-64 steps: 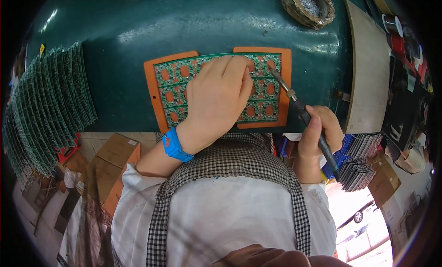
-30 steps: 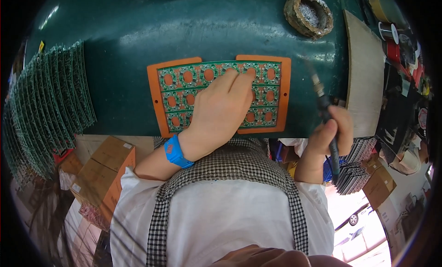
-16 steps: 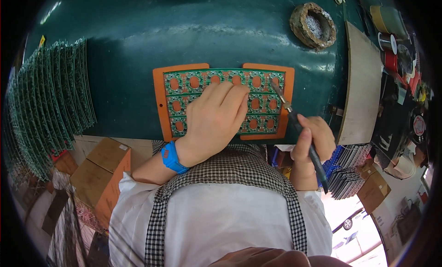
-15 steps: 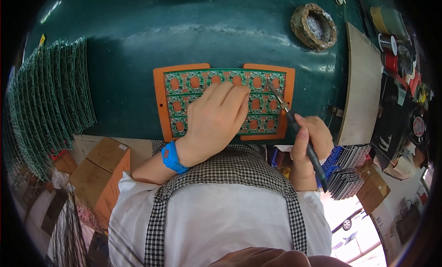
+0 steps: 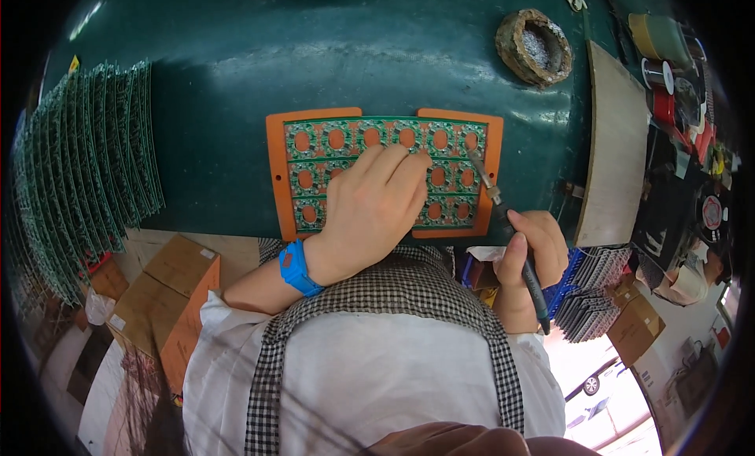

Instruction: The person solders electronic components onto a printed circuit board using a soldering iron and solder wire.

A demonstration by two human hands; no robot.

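Note:
A green circuit-board panel with rows of oval holes lies in an orange holder on the green bench. My left hand rests over the middle of the panel, fingers curled and closed. The fingertips are turned under, so what they pinch, if anything, is hidden. Between the thumb and fingers of my right hand is a soldering iron, gripped by its dark handle. It slants up and left, its tip at the panel's upper right oval.
Many similar boards stand in a row at left. A rough round pot with grey bits sits at far right. Beyond a pale board lie a wire spool and other tools. Cardboard boxes stand below the bench's left side.
The iron's tip has shifted slightly, and its handle end has swung a little left with my right hand. My left hand stays over the panel, almost unmoved.

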